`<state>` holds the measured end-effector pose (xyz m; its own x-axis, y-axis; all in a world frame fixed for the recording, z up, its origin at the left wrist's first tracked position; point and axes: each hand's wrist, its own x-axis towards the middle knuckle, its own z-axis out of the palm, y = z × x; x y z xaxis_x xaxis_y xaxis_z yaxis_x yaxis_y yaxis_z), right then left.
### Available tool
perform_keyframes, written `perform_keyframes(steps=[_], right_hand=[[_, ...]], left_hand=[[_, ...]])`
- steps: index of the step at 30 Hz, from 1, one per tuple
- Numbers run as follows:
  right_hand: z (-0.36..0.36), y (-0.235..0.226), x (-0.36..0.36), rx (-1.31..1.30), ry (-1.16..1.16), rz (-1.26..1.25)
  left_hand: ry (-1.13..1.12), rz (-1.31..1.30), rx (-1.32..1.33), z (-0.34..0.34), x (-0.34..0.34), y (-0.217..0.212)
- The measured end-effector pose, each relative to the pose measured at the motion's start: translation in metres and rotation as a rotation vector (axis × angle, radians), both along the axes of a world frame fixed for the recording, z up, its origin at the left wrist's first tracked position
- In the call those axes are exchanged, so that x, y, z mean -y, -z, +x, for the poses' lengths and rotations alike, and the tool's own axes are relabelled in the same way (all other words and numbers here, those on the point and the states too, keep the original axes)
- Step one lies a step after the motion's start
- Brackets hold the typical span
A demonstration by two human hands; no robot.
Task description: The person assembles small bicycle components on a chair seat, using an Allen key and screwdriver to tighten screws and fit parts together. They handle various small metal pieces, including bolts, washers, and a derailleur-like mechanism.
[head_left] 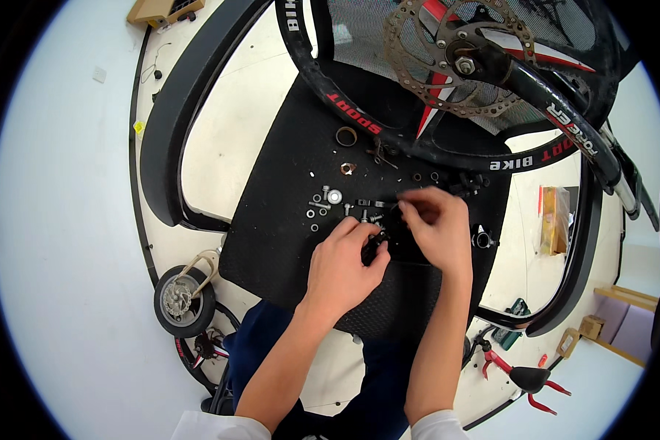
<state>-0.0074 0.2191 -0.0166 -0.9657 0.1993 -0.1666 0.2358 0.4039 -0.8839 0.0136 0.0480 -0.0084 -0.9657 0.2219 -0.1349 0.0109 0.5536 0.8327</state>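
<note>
My left hand (342, 265) rests on a black textured mat (286, 176), fingers curled around a small black part (375, 251) held against the mat. My right hand (434, 224) is just to its right, thumb and fingertips pinched on a tiny dark piece that I cannot make out. Around the hands lie several small washers, nuts and bolts (331, 198), a hex nut (347, 169) and a dark ring (345, 136). Above the mat sits a bicycle wheel rim (389, 132) with a perforated brake disc (447, 59) and hub.
A black bicycle tyre (170, 125) arcs along the left, another black curved piece (587, 242) on the right. A small wheel (183, 301) lies at lower left, red-handled pliers (524, 378) at lower right, a yellow packet (554, 216) to the right.
</note>
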Motion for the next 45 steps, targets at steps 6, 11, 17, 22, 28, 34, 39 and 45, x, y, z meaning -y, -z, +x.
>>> perform_keyframes(steps=[6, 11, 17, 22, 28, 34, 39, 45], right_hand=[[-0.052, 0.015, 0.019, -0.192, -0.073, 0.442], [-0.057, 0.027, 0.019, -0.184, -0.032, 0.479], [-0.054, 0.030, 0.026, -0.234, -0.004, 0.526], [-0.026, 0.000, 0.021, -0.169, 0.059, 0.298], [0.048, -0.011, 0.017, -0.074, 0.233, -0.185], [0.050, -0.005, 0.018, -0.132, 0.068, -0.142], [0.050, -0.001, 0.016, -0.055, -0.011, -0.064], [0.049, 0.000, 0.017, -0.046, -0.003, -0.089]], left_hand=[[-0.022, 0.045, -0.048, 0.003, -0.001, 0.005], [0.024, 0.028, 0.029, 0.001, 0.002, 0.000], [0.014, 0.075, 0.043, 0.002, 0.003, 0.001], [-0.003, 0.119, 0.050, 0.001, 0.002, 0.003], [-0.009, 0.113, 0.152, -0.003, 0.006, -0.002], [-0.005, 0.131, 0.117, 0.000, 0.001, 0.007], [-0.009, 0.077, 0.177, 0.002, -0.002, 0.001], [-0.028, 0.092, 0.196, 0.005, -0.006, 0.001]])
